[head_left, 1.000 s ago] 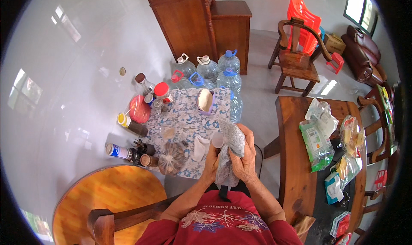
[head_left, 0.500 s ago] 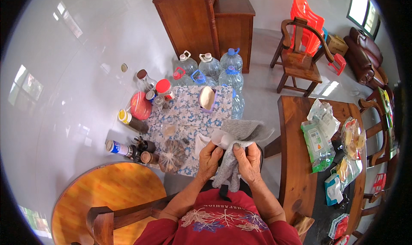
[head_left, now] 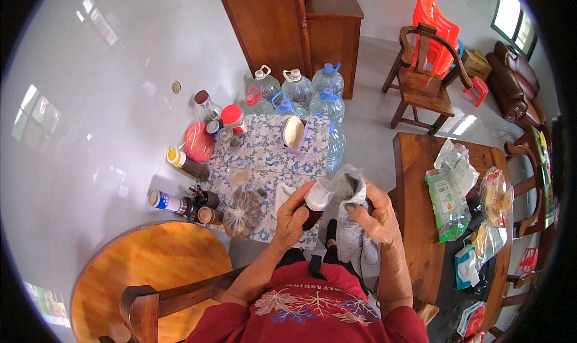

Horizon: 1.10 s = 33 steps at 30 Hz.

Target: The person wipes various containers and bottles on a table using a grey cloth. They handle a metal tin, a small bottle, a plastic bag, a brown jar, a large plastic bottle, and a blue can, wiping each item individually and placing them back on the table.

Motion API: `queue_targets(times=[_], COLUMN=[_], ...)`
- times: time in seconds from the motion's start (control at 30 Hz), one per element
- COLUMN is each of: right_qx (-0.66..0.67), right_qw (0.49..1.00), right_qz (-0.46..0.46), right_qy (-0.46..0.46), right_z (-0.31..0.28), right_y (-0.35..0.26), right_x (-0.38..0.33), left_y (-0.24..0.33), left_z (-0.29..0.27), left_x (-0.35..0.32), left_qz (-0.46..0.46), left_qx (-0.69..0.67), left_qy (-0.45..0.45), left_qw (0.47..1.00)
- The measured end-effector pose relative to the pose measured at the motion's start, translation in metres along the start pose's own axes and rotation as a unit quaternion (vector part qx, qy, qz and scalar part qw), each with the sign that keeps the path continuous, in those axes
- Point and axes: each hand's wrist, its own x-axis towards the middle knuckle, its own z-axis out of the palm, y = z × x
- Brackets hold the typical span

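My left hand is closed round a small dark bottle with a white cap and a clear, cup-like top piece. The bottle is tilted, and my fingers hide part of its side. Just to its right, my right hand grips a grey knitted cloth, bunched at the top and hanging down in folds. Cloth and bottle are close together, and I cannot tell whether they touch. Below and beyond my left hand is a flowered tabletop, with a white cloth or tissue by my fingers.
Along the flowered table's left side stand jars, a red-lidded tub and a knotted clear bag. Large water bottles crowd its far edge. A wooden table holding packages is on the right; a round wooden top lies near left.
My hands have moved apart. The grey cloth has come off the bottle and gone right with my right hand, while the bottle now shows in my left hand.
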Motion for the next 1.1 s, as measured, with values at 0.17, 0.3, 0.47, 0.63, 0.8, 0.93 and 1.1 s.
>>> queue_targets(times=[0.17, 0.3, 0.47, 0.63, 0.8, 0.93, 1.1], right_qx=[-0.007, -0.087, -0.099, 0.162, 0.009, -0.126, -0.313], right_qw=[0.996, 0.993, 0.990, 0.972, 0.991, 0.982, 0.939], right_qz=[0.016, -0.007, -0.042, 0.135, 0.063, -0.032, -0.128], right_qy=[-0.088, -0.081, -0.095, 0.105, 0.117, 0.136, 0.068], right_z=[-0.006, -0.005, 0.000, 0.012, 0.053, 0.078, 0.080], right_y=[0.010, 0.016, 0.029, 0.028, 0.038, 0.046, 0.070], right_x=[0.004, 0.004, 0.002, -0.006, 0.014, 0.010, -0.028], left_y=[-0.002, 0.009, 0.012, -0.001, 0.003, -0.011, -0.001], left_z=[0.002, 0.003, 0.009, -0.007, 0.018, 0.005, 0.002], left_x=[0.002, 0.005, 0.002, 0.001, 0.008, 0.009, 0.016], left_qz=[-0.045, -0.075, -0.096, -0.119, -0.109, -0.115, -0.084], left_qx=[0.037, -0.047, 0.007, -0.122, -0.075, -0.050, -0.089], left_qy=[0.016, -0.010, 0.008, -0.017, 0.092, 0.105, 0.141], left_qw=[0.998, 0.996, 0.995, 0.985, 0.987, 0.986, 0.982])
